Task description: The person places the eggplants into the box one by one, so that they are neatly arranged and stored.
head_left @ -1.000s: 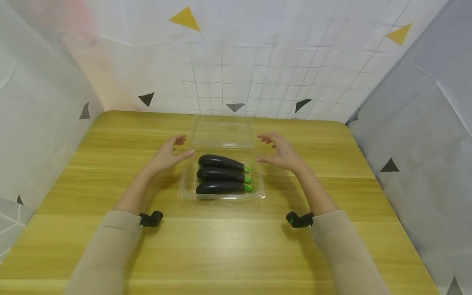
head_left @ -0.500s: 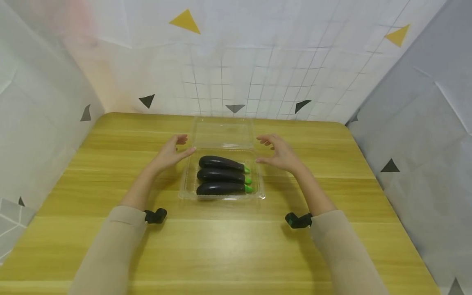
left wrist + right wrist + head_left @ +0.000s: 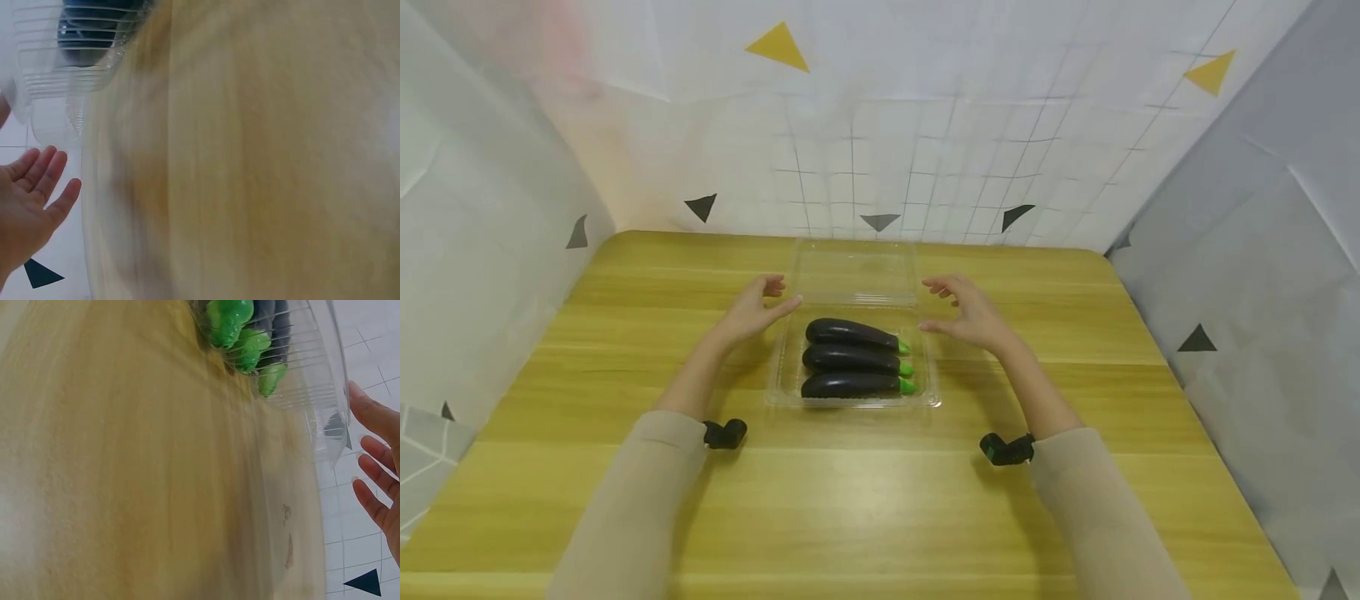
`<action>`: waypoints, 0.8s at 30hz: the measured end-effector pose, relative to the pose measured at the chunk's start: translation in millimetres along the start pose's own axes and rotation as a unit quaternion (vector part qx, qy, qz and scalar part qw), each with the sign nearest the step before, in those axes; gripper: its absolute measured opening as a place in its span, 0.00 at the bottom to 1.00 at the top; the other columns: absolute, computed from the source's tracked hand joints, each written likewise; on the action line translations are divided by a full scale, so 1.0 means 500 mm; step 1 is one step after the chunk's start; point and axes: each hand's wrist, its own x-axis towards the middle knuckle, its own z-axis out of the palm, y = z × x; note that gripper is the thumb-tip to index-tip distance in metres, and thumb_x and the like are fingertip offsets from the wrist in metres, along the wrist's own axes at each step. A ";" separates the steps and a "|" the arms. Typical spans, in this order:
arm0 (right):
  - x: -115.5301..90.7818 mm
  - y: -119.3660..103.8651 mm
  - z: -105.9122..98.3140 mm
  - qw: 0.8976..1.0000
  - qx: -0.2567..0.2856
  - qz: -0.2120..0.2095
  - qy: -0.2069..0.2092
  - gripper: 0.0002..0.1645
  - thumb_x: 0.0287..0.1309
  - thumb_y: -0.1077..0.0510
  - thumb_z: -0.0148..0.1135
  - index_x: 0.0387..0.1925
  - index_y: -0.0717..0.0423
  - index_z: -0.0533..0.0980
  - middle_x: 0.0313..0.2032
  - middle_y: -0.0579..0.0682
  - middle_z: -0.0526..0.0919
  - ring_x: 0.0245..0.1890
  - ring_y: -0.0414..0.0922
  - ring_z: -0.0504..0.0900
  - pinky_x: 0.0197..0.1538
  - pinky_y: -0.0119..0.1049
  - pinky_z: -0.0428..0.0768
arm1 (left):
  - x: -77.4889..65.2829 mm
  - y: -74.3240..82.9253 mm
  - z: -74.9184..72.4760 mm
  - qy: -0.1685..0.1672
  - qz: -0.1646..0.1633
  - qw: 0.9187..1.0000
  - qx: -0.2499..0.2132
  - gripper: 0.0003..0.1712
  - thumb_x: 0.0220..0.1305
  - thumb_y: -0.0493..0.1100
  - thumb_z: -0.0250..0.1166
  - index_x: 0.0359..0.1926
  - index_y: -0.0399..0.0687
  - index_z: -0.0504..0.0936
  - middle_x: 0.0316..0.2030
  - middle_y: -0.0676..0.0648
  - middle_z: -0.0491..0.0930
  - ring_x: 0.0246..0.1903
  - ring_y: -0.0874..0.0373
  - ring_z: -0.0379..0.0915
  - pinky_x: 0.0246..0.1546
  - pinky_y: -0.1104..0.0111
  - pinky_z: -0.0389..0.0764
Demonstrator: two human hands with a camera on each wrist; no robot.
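A clear plastic clamshell box [image 3: 781,358] lies on the table with its lid [image 3: 853,267] folded back toward the wall. Three dark eggplants [image 3: 852,359] lie side by side in its base, green stem ends to the right. At the box's left side is my left hand [image 3: 748,312], fingers spread and relaxed, thumb tip right at the rim. My right hand [image 3: 970,317] mirrors it on the other side, its thumb close to the rim. Neither hand grips anything. In the right wrist view, the green stem ends [image 3: 249,350] show through the ribbed wall.
The wooden table [image 3: 857,508] extends in front of the box and to both sides. A white wall with grid lines [image 3: 880,142] stands behind it, with grey-white panels at left and right. A black wrist camera [image 3: 726,433] sits on each wrist.
My left hand has shifted slightly right, bringing its thumb to the box's rim. My right hand has hardly moved. The box and eggplants stay in place.
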 end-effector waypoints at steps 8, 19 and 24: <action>-0.001 0.000 0.003 1.000 0.008 0.002 0.000 0.43 0.48 0.50 0.75 0.64 0.57 0.68 0.52 0.55 0.75 0.53 0.53 0.72 0.55 0.53 0.75 | 0.017 0.002 0.009 0.008 -0.045 0.998 -0.047 0.43 0.65 0.59 0.60 0.69 0.34 0.59 0.62 0.35 0.67 0.62 0.42 0.63 0.63 0.50 0.66; 0.000 0.005 0.005 1.000 0.010 0.004 0.002 0.43 0.49 0.50 0.75 0.65 0.57 0.68 0.53 0.56 0.74 0.54 0.53 0.71 0.56 0.52 0.74 | 0.034 0.009 0.015 0.038 -0.101 0.985 -0.132 0.35 0.68 0.50 0.59 0.65 0.30 0.63 0.61 0.31 0.66 0.60 0.40 0.63 0.60 0.55 0.70; -0.002 0.005 0.007 1.000 0.010 0.007 0.006 0.43 0.49 0.50 0.75 0.65 0.57 0.68 0.53 0.57 0.74 0.54 0.53 0.72 0.55 0.50 0.74 | 0.045 0.009 0.015 0.019 -0.147 0.964 -0.221 0.32 0.70 0.44 0.58 0.67 0.29 0.60 0.62 0.32 0.64 0.61 0.41 0.64 0.62 0.58 0.69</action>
